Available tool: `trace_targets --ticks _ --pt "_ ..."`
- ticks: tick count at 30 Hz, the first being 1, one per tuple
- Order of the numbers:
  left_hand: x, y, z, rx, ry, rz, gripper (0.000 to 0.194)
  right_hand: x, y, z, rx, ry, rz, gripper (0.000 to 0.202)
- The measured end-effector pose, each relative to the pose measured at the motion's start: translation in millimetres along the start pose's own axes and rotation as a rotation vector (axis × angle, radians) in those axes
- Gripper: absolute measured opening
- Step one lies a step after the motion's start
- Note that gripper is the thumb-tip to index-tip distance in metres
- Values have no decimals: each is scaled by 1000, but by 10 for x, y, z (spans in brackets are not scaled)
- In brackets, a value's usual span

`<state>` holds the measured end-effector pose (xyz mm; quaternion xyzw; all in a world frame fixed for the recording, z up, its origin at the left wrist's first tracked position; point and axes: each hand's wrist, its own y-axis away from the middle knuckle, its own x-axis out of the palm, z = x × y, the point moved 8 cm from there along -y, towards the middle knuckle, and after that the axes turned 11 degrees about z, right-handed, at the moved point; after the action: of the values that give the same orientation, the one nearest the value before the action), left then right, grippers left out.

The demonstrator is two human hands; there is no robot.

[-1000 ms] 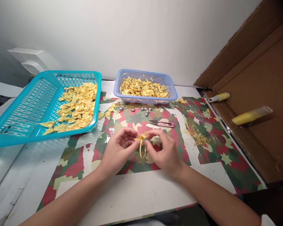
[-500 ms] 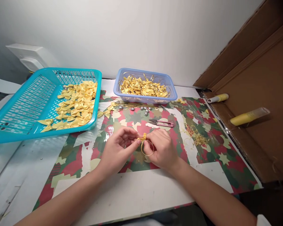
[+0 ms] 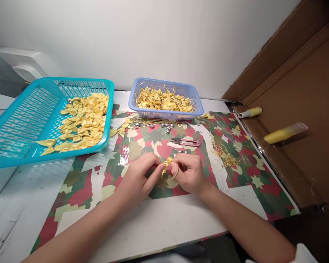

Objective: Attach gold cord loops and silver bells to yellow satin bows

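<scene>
Between my two hands is a small yellow ribbon bow (image 3: pixel 168 161) with a looped gold cord (image 3: pixel 163 176) hanging below it. My left hand (image 3: pixel 144 174) pinches the bow's left side between thumb and index finger. On the other side, my right hand (image 3: pixel 190 171) grips the bow and cord with thumb and curled fingers. A silver bell (image 3: pixel 181 151) lies just beyond my right hand. Farther back rest thread snips (image 3: pixel 186 142) with a dark blade, several silver bells (image 3: pixel 166 128) and a bundle of gold cords (image 3: pixel 150 122).
A teal basket (image 3: pixel 16 160) at left holds many yellow bows. A lilac basket (image 3: pixel 166 112) at the back holds bows with gold cords. Thread scraps (image 3: pixel 226 157) lie at right, near yellow tubes (image 3: pixel 284 133) stuck into cardboard (image 3: pixel 298 91). Camouflage-patterned sheeting (image 3: pixel 82 182) covers the table.
Both hands have shifted slightly and turned the bow, so its face shows more. My left fingers have closed in more. The whole view has moved a little, sliding the baskets leftward.
</scene>
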<state>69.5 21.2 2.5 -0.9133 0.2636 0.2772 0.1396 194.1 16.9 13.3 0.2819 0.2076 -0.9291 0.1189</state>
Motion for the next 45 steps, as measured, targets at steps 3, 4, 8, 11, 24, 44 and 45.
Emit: trace_targets --ticks 3,4,8,11,24,44,45 --pt "-17 3 -29 57 -59 -17 19 -48 -11 -75 69 -106 -11 30" --pt "-17 5 -34 69 -72 -21 18 -47 -15 -99 90 -143 -5 29" --pt "1 16 -37 73 -98 -31 12 -3 -12 -161 155 -246 23 29" --pt "26 26 -43 57 -135 -43 3 33 13 -197 212 -288 24 29" --pt "-42 80 -6 -16 -38 -172 10 159 47 -210 295 -356 99 27" --pt "-90 114 -76 63 -184 -200 7 39 55 155 -128 276 -27 14" --pt "-85 118 -91 83 -206 -200 7 40 63 186 -151 312 -37 13"
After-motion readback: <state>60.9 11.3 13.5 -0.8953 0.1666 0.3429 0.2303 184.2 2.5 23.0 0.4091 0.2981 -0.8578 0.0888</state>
